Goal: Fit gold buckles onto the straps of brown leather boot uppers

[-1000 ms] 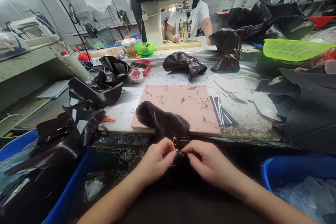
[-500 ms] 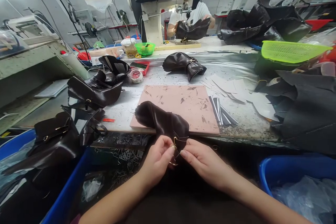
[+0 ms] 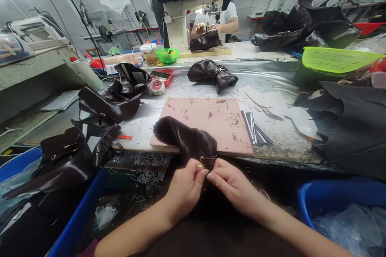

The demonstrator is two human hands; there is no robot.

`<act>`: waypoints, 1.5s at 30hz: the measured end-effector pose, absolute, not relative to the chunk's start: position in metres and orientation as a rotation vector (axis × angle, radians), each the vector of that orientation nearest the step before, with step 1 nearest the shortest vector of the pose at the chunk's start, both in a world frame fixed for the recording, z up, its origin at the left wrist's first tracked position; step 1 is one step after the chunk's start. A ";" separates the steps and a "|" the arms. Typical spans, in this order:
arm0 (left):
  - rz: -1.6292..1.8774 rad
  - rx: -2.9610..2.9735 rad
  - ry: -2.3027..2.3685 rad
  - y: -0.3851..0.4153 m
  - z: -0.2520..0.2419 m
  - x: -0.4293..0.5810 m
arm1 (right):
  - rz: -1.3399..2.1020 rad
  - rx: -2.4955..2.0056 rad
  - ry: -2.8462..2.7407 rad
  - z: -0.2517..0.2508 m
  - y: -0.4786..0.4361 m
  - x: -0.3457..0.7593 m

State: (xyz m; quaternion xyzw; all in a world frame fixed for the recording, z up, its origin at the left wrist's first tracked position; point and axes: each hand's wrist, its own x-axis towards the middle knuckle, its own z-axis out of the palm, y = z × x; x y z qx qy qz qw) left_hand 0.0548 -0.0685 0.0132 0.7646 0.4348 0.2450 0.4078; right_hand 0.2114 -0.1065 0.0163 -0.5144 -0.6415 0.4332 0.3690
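Note:
A dark brown leather boot upper [image 3: 193, 140] lies over the front edge of the pink board, its lower end hanging toward me. At that end sits a small gold buckle [image 3: 202, 161] with a thin dark strap [image 3: 208, 159]. My left hand [image 3: 187, 184] pinches a gold metal piece beside the buckle between thumb and forefinger. Close against it, my right hand [image 3: 230, 182] is closed in a pinch on the strap, whose end is mostly hidden by the fingers. Both thumbs nearly touch.
Around the pink board [image 3: 208, 108] lie another boot upper [image 3: 212, 73], black-and-white strips [image 3: 256, 128] and white paper pieces [image 3: 271, 102]. More uppers [image 3: 110, 104] are heaped at left. Blue bins [image 3: 304, 196] flank me. A co-worker's hands [image 3: 221, 28] work at the sewing machine [image 3: 175, 20].
My hands have drawn closer together at the buckle, and the lower gold piece is now mostly covered. Behind the machine, the co-worker's upper has shifted left and been turned.

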 end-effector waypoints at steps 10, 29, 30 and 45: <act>0.752 1.757 1.100 -0.069 0.011 0.055 | 1.092 -1.487 -1.644 0.024 -0.106 0.214; 1.038 2.634 1.272 -0.003 0.064 0.035 | 0.774 -1.580 -1.847 0.021 -0.107 0.225; 0.869 2.777 1.145 0.009 0.073 0.041 | 0.741 -1.555 -1.870 0.021 -0.106 0.226; 0.889 2.383 1.218 0.005 0.049 0.104 | 0.425 -1.466 -1.464 0.003 -0.058 0.271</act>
